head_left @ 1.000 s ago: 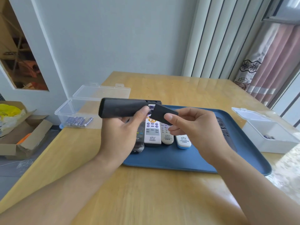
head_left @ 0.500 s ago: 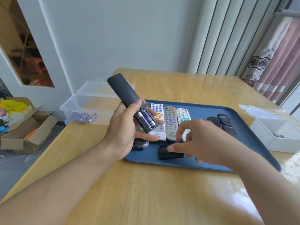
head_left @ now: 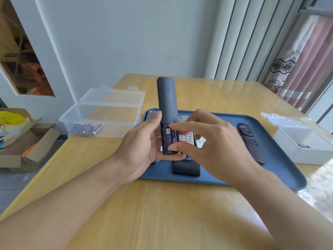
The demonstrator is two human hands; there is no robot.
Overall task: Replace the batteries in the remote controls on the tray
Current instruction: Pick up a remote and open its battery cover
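My left hand (head_left: 144, 147) holds a black remote (head_left: 166, 100) upright over the blue tray (head_left: 281, 159), back side toward me, its battery bay open. Purple batteries (head_left: 170, 138) sit in the bay. My right hand (head_left: 212, 143) pinches them, forefinger at the top end and thumb at the bottom end. The remote's black cover (head_left: 186, 168) lies on the tray just below my hands. White remotes (head_left: 187, 138) lie on the tray, mostly hidden behind my hands. Another black remote (head_left: 251, 143) rests on the tray's right part.
A clear open box (head_left: 100, 114) with several purple batteries (head_left: 86, 129) stands at the left on the wooden table (head_left: 162, 204). A white open box (head_left: 304, 141) with a few batteries stands at the right. A cardboard box (head_left: 27, 147) sits on the floor at left.
My right hand left the cover on the tray and came up to the batteries in the open bay. My left hand turned the remote upright.
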